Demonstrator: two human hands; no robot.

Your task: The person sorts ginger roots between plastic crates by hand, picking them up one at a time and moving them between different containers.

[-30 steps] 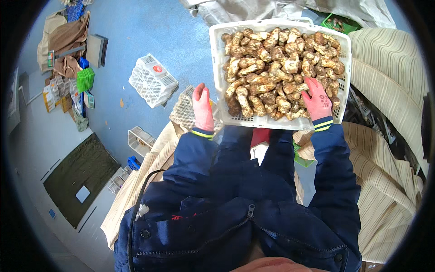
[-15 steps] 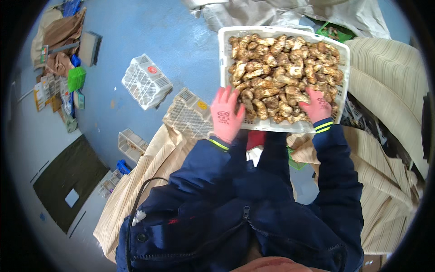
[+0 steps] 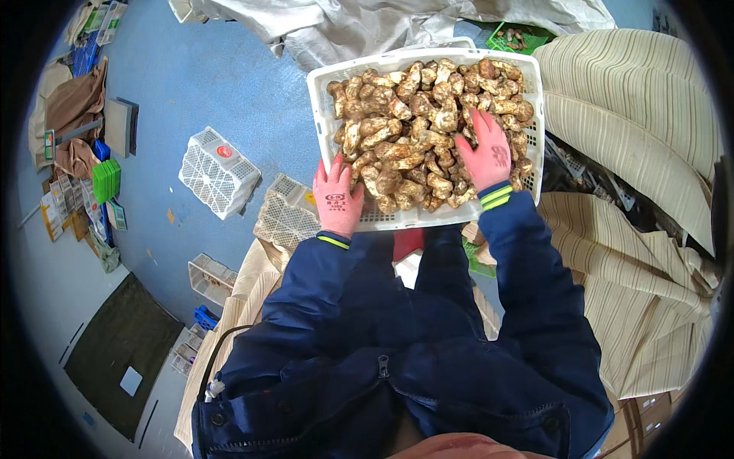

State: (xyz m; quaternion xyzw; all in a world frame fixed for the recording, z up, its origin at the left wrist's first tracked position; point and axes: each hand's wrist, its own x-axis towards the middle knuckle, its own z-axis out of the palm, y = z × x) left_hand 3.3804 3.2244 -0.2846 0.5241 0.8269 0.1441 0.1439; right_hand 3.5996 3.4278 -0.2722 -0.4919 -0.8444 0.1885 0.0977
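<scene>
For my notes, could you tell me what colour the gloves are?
Pinkish red, on both hands; head view.

Both forearms, in dark blue jacket sleeves with striped cuffs, rise from the lower middle of the frame toward its upper centre. The left hand in a pink knitted glove (image 3: pixel 337 197) sits left of centre, palm down, fingers curled over. The right hand in a matching pink glove (image 3: pixel 486 152) reaches higher, right of centre, fingers spread flat.

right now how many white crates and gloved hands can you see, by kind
white crate full of mushrooms: 1
empty white crates on the floor: 3
left hand and right hand, in pink gloves: 2
total: 6
</scene>
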